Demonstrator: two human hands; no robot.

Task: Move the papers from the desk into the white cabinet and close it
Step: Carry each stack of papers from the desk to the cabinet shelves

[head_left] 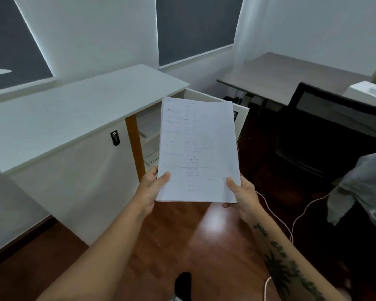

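Note:
A thin stack of white papers [199, 148] with handwritten lines is held upright in front of me. My left hand [151, 187] grips its lower left corner and my right hand [242, 192] grips its lower right corner. Behind the papers stands the low white cabinet [74, 118]. Its right door [241, 118] is swung open, and shelves [148, 135] show inside beside an orange inner edge. The cabinet's left door is shut and has a black lock [115, 137]. The papers hide most of the open compartment.
A grey desk [280, 72] stands at the back right with a black chair [326, 131] in front of it. White objects [367, 91] lie on the desk's right end. White cables [300, 213] trail over the dark wooden floor. A crumpled plastic bag [365, 187] is at the right edge.

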